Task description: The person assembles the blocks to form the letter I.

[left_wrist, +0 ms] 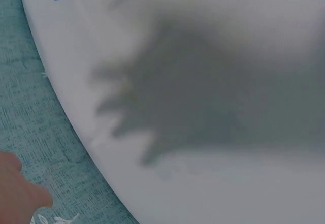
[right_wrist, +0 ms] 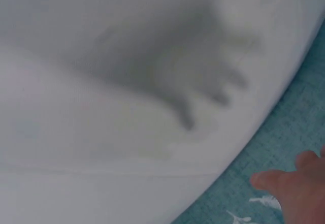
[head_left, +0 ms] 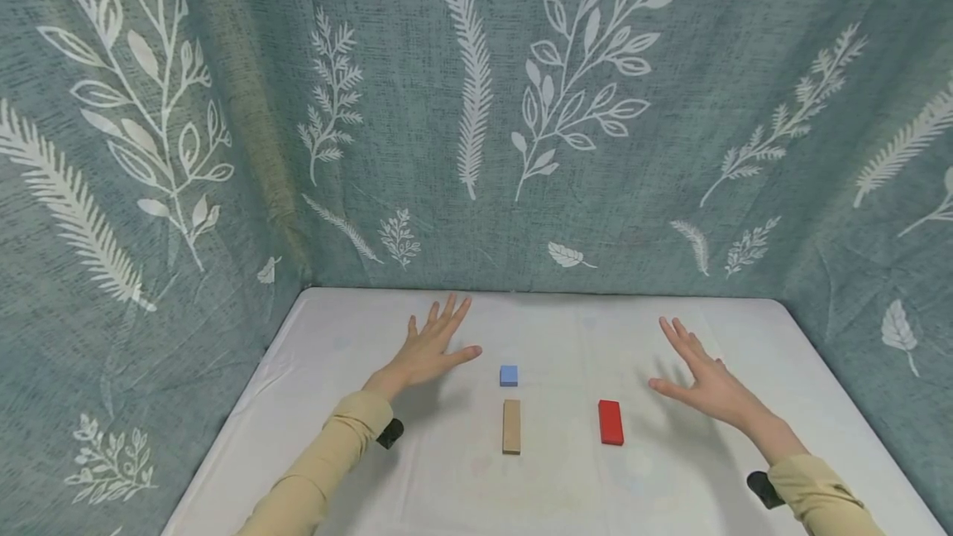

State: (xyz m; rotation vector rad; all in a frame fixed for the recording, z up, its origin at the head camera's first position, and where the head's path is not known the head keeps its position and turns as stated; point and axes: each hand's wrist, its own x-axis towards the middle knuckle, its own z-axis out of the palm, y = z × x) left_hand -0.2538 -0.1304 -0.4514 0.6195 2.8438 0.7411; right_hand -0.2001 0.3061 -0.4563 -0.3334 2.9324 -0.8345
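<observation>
Nearest are two yellowish sleeves [head_left: 320, 470], with two small black devices [head_left: 390, 433] by the wrists. Beyond them, three blocks lie well apart on the white surface [head_left: 558, 499]: one tan block [head_left: 511, 428], one red block [head_left: 610, 423] to its right, and one blue block [head_left: 509, 375] just past the tan one. The two hands are raised above the surface, fingers spread: the left hand [head_left: 428, 351] left of the blue block, the right hand [head_left: 703, 383] right of the red. Only the head view shows the tan block; the left wrist view catches the blue block's corner, the right a red sliver. Farthest stands one leaf-patterned curtain [head_left: 409, 106].
</observation>
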